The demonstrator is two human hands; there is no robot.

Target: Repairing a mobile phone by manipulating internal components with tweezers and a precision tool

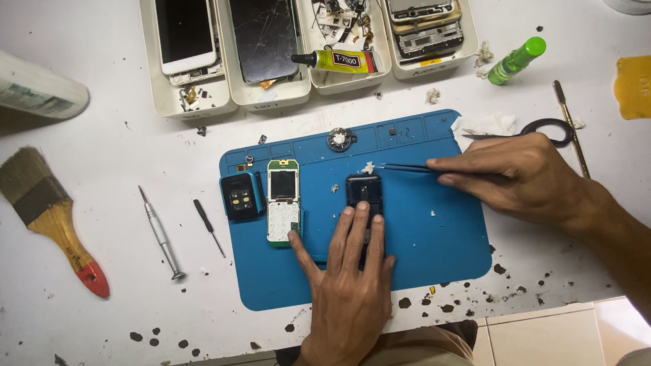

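Note:
On a blue work mat (438,236) lies a small black phone housing (362,189). My left hand (348,274) presses flat on its lower part with the fingers stretched out. My right hand (514,172) grips thin black tweezers (406,168), whose tip holds a small white scrap just above the housing. To the left on the mat lie a bare green phone board with screen and keypad (283,202) and a small black part with gold contacts (241,196).
Four white trays (272,94) with phones, screens and parts line the back edge; a yellow glue tube (335,60) lies across them. Two screwdrivers (161,233) and a paintbrush (49,216) lie left; scissors (549,128), a green bottle (516,60) and a metal spudger (570,129) lie right.

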